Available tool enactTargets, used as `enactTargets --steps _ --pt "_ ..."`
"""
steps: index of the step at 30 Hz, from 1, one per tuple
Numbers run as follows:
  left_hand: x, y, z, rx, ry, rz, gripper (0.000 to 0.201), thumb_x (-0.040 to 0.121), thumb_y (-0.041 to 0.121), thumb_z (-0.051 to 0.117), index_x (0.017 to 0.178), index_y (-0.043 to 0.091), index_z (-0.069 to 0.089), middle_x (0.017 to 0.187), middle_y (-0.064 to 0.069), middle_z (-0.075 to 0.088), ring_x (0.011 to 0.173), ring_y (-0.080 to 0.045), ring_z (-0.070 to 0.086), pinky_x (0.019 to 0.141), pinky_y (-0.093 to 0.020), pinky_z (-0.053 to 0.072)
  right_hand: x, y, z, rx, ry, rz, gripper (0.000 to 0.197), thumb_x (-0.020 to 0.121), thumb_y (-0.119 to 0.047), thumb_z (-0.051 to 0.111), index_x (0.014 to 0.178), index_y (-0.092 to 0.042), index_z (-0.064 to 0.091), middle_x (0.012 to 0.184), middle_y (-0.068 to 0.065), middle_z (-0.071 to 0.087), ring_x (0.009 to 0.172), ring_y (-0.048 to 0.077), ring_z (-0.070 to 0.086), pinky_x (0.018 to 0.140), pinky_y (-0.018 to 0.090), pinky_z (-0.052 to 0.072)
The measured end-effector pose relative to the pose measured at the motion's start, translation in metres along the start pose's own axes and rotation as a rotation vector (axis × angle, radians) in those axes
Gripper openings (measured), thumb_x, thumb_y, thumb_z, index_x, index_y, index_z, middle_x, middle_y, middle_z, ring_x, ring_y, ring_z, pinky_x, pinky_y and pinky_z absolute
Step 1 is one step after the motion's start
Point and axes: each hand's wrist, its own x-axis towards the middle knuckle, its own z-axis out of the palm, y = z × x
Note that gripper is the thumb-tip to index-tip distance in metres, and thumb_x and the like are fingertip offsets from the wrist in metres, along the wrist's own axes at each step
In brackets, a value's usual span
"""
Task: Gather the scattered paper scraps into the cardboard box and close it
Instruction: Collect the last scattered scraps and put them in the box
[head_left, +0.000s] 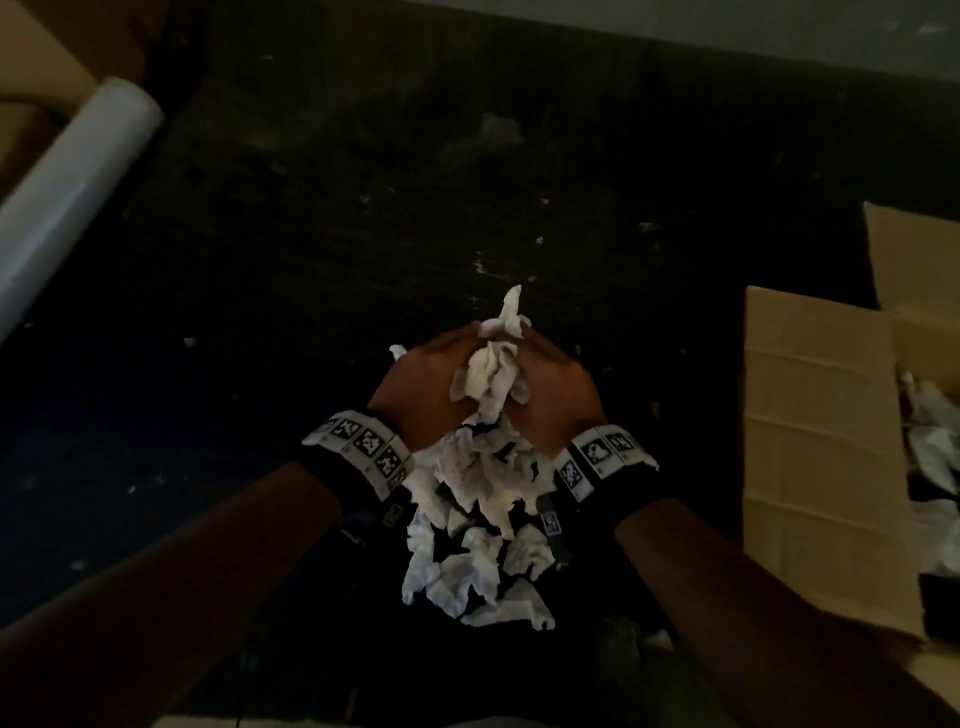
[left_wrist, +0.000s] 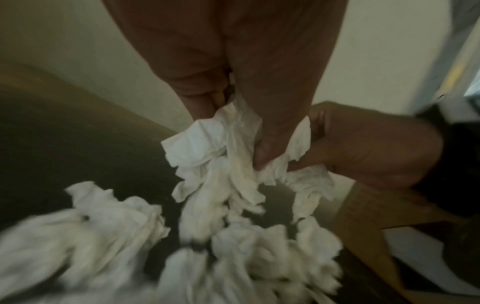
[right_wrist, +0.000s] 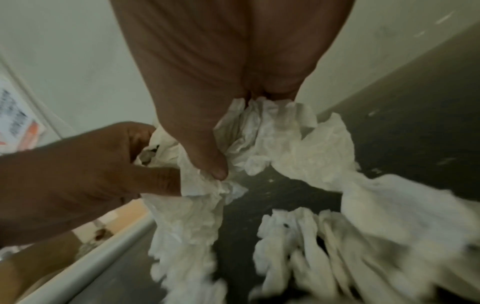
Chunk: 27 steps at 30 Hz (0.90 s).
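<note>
Both hands meet over the dark floor, pressed together around a bunch of crumpled white paper scraps (head_left: 493, 369). My left hand (head_left: 426, 384) grips the bunch from the left, my right hand (head_left: 556, 389) from the right. More scraps (head_left: 478, 540) hang and lie below the wrists in a loose heap. In the left wrist view the left thumb digs into the paper scraps (left_wrist: 233, 164), with the right hand (left_wrist: 363, 148) alongside. In the right wrist view the right thumb pinches the paper scraps (right_wrist: 272, 139) next to the left hand (right_wrist: 91, 174). The open cardboard box (head_left: 815, 447) stands at the right, scraps inside.
A white roll (head_left: 67, 192) lies at the upper left beside tan cardboard (head_left: 36, 57). Tiny white flecks dot the dark floor (head_left: 363, 208). The box's flap (head_left: 914, 260) stands up at the far right.
</note>
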Motion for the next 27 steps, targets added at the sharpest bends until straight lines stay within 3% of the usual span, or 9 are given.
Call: enactTargets --steps 4,6,8,10,13,17,21,24,27 --pt "-0.046 0.014 0.012 -0.143 -0.002 -0.004 0.061 0.081 0.033 0.074 0.136 0.019 0.050 0.133 -0.012 0.063 0.121 -0.023 0.062 0.097 -0.045 0.055 -0.063 -0.011 0.003 0.117 -0.008 -0.025 0.082 0.084 -0.033 0.072 0.154 -0.030 0.029 0.163 0.002 0.024 0.143 0.017 0.036 0.113 0.030 0.033" --pt "-0.064 0.015 0.025 0.017 -0.069 0.062 0.073 0.072 0.031 0.085 0.135 0.014 0.053 0.134 -0.014 0.062 0.129 -0.027 0.056 0.099 -0.048 0.054 -0.082 -0.010 0.017 0.086 -0.131 -0.022 0.090 0.083 -0.037 0.069 0.157 -0.032 0.017 0.166 0.002 0.011 0.151 0.016 0.017 0.117 0.028 0.027" --pt "-0.081 0.012 0.032 0.037 -0.242 -0.014 0.097 0.069 0.047 0.082 0.151 0.023 0.037 0.157 -0.010 0.039 0.150 -0.028 0.028 0.118 -0.049 0.034 -0.096 -0.005 0.027 0.027 -0.208 -0.066 0.092 0.082 -0.041 0.065 0.157 -0.029 0.015 0.167 0.004 0.002 0.153 0.018 -0.004 0.121 0.033 0.020" --pt "-0.097 0.009 0.031 0.024 -0.338 -0.137 0.115 0.066 0.061 0.075 0.159 0.031 0.015 0.168 -0.001 0.006 0.155 -0.023 -0.008 0.123 -0.047 0.006 -0.110 -0.007 0.016 0.100 -0.201 -0.050 0.096 0.080 -0.037 0.070 0.158 -0.031 0.014 0.166 0.001 -0.010 0.153 0.021 -0.005 0.119 0.035 0.023" --pt "-0.108 0.019 0.011 0.042 -0.252 -0.148 0.108 0.069 0.065 0.064 0.158 0.035 0.010 0.169 0.002 -0.007 0.152 -0.021 -0.023 0.123 -0.055 -0.001 -0.126 -0.014 -0.006 0.142 -0.122 -0.059 0.098 0.076 -0.044 0.066 0.157 -0.039 0.010 0.165 -0.007 -0.018 0.152 0.024 0.008 0.110 0.039 0.035" --pt "-0.116 0.012 0.011 0.019 -0.295 -0.292 0.101 0.080 0.066 0.061 0.157 0.045 0.000 0.167 0.006 -0.019 0.153 -0.022 -0.021 0.124 -0.055 0.006 -0.134 -0.014 -0.003 0.100 -0.196 -0.085 0.091 0.073 -0.062 0.042 0.157 -0.039 0.015 0.167 -0.006 -0.008 0.153 0.023 0.001 0.119 0.047 0.026" --pt "-0.126 0.007 0.026 0.059 -0.408 -0.257 0.105 0.074 0.089 0.043 0.158 0.044 -0.001 0.167 0.007 -0.018 0.154 -0.021 -0.018 0.123 -0.058 0.012 -0.142 -0.012 0.010 0.133 -0.244 -0.116 0.084 0.083 -0.056 0.057 0.156 -0.036 0.022 0.166 -0.006 0.004 0.153 0.021 -0.003 0.119 0.053 0.021" --pt "-0.131 0.011 0.022 0.002 -0.265 -0.267 0.107 0.073 0.089 0.053 0.158 0.046 0.004 0.168 0.007 -0.010 0.155 -0.024 -0.010 0.121 -0.062 0.018 -0.144 -0.008 0.002 0.120 -0.100 -0.102 0.084 0.081 -0.054 0.062 0.155 -0.036 0.026 0.165 -0.002 0.011 0.152 0.022 0.014 0.115 0.049 0.033" --pt "-0.125 0.004 0.008 -0.056 -0.173 -0.389 0.104 0.073 0.083 0.058 0.157 0.046 0.009 0.168 0.009 -0.006 0.155 -0.025 -0.004 0.117 -0.061 0.027 -0.140 0.003 -0.008 0.088 -0.001 0.064 0.085 0.078 -0.053 0.064 0.153 -0.036 0.028 0.163 0.000 0.014 0.147 0.026 0.025 0.112 0.047 0.037"
